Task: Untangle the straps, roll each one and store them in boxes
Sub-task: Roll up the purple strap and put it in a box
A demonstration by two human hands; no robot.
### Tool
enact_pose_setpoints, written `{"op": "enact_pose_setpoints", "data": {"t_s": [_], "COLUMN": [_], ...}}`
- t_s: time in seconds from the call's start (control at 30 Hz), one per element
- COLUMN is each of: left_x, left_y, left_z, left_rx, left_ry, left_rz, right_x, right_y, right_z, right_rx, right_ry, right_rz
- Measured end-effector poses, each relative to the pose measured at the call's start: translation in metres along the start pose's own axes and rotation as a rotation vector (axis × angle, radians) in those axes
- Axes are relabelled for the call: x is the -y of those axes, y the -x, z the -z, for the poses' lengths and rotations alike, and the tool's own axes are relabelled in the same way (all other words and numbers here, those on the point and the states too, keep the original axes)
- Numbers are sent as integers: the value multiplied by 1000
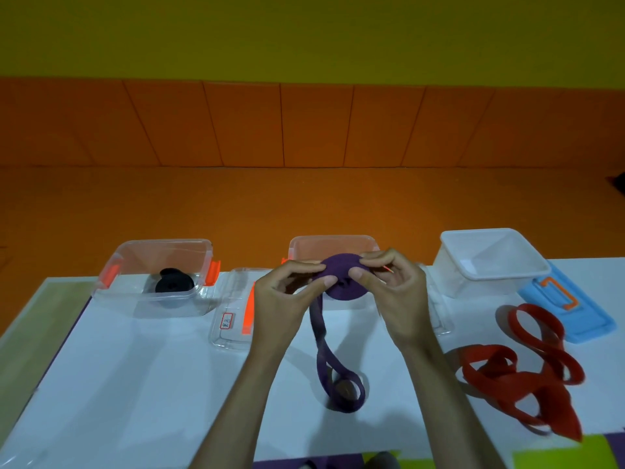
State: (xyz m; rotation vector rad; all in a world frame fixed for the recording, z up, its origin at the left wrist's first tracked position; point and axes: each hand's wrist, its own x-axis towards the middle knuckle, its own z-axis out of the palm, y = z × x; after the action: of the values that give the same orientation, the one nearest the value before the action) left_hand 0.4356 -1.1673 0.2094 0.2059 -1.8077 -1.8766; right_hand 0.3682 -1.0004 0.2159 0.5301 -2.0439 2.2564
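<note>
Head view: the only camera, which looked down over a white table point(152, 384) with three boxes along its far edge.
Purple strap point(340, 264): mostly wound into a flat disc, held up in the air just in front of the middle box point(333, 243); its unrolled tail hung down and ended in a loose loop on the table.
Left hand point(284, 299): fingers curled, thumb and fingertips pinching the disc's left edge, probably to keep the coil from springing loose.
Right hand point(395, 292): likewise curled, thumb pressed on the disc's face and fingers behind it, placed to turn the roll and take up more tail.
Step, as I judged it: rolling, near its end, with a short length left to wind before the disc could go into the middle box behind it.
Black strap point(174, 282): already rolled and lying inside the left box point(128, 252), so that one looked done.
Red strap point(517, 367): a tangled heap on the table to the right, not yet rolled.
White box point(490, 262): open, nothing visible in it, nearest the red strap.
Lids: a clear lid point(233, 309) lay between the left and middle boxes and a blue lid point(568, 306) lay beside the white box, set aside so the boxes stayed open.
</note>
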Motion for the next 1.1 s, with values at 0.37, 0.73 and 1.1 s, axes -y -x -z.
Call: {"op": "enact_pose_setpoints", "data": {"t_s": [0.37,0.73,1.1], "left_x": [0,9,3], "left_y": [6,10,3], "left_z": [2,10,12], "left_rx": [-14,-17,-35], "left_ry": [30,43,63], "left_rz": [0,42,46], "right_x": [9,1,7], "right_y": [6,7,4], "right_z": [-6,-10,-13], "right_rx": [2,69,131], "right_ry": [-56,27,17], "right_rz": [-26,-17,-59]}}
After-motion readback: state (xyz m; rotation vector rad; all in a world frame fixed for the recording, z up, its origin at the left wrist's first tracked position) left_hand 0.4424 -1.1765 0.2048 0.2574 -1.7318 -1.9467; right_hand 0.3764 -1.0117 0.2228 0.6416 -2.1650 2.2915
